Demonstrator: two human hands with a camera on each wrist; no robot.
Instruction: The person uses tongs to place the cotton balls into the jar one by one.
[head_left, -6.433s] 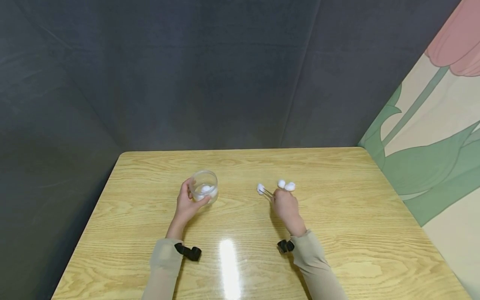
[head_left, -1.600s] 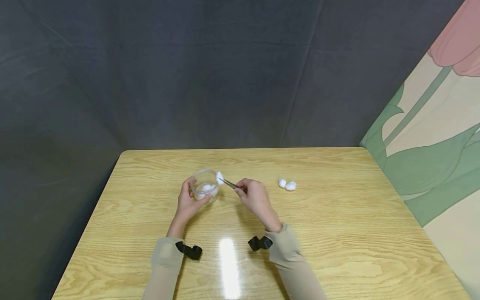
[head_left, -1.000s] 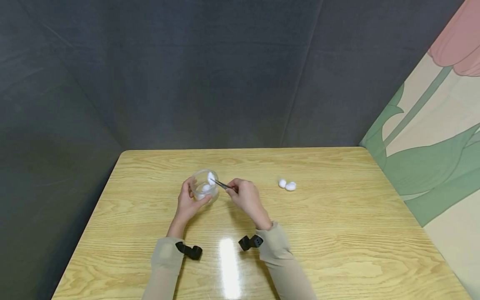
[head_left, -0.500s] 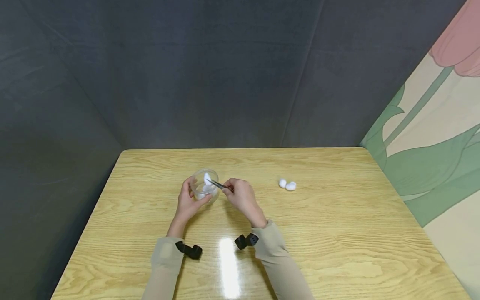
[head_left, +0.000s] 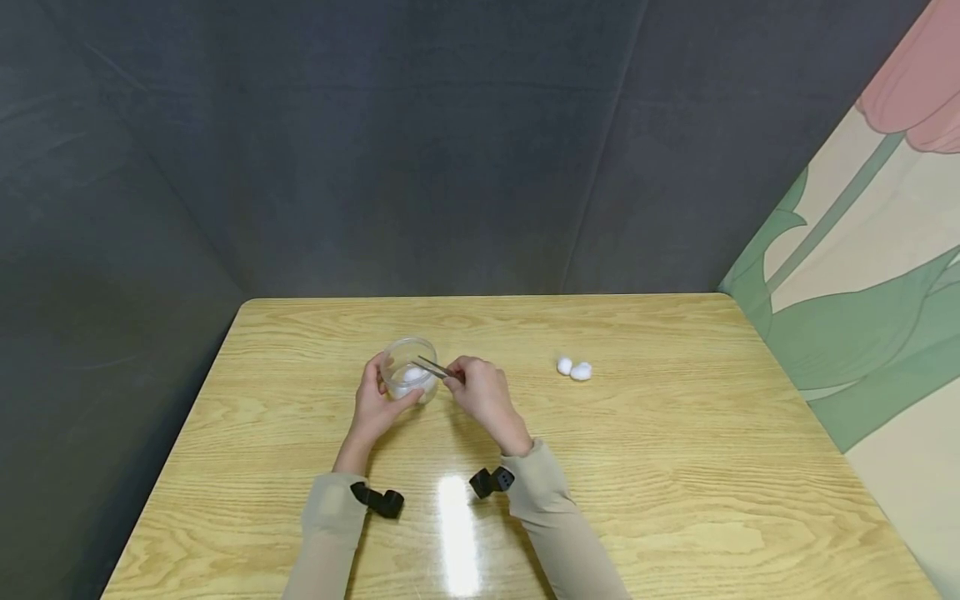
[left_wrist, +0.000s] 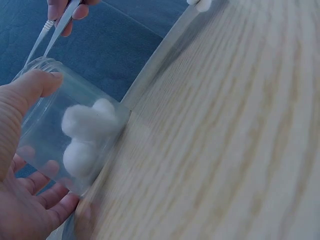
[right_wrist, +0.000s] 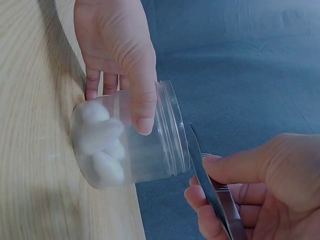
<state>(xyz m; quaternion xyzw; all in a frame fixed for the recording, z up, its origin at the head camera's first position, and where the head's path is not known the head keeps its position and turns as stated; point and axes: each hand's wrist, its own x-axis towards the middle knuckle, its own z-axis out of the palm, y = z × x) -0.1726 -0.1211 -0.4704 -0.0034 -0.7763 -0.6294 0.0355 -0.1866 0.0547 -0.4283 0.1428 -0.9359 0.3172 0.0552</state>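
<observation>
My left hand (head_left: 375, 407) grips a clear plastic jar (right_wrist: 147, 160) that stands on the table, its thumb and fingers round the wall. Several white cotton balls (right_wrist: 102, 135) lie at the bottom, seen through the side in both wrist views. Above the jar's mouth, my right hand (head_left: 486, 393) pinches metal tweezers (head_left: 435, 367) between thumb and fingers. The tweezers' tips are spread apart and hold nothing. Two loose cotton balls, a smaller one (head_left: 564, 366) and a larger one (head_left: 581, 372), lie side by side to the right of the jar.
The light wooden table (head_left: 675, 467) carries a bright glare streak near its front. A dark cloth (head_left: 450, 167) hangs behind its far edge. At the right is a flower-patterned surface (head_left: 885, 333). Each wrist wears a small black camera.
Over the earlier frames, my right hand moved left, carrying a cotton ball in the tweezers to the jar. Since half a second ago the tips have parted and the ball has dropped inside.
</observation>
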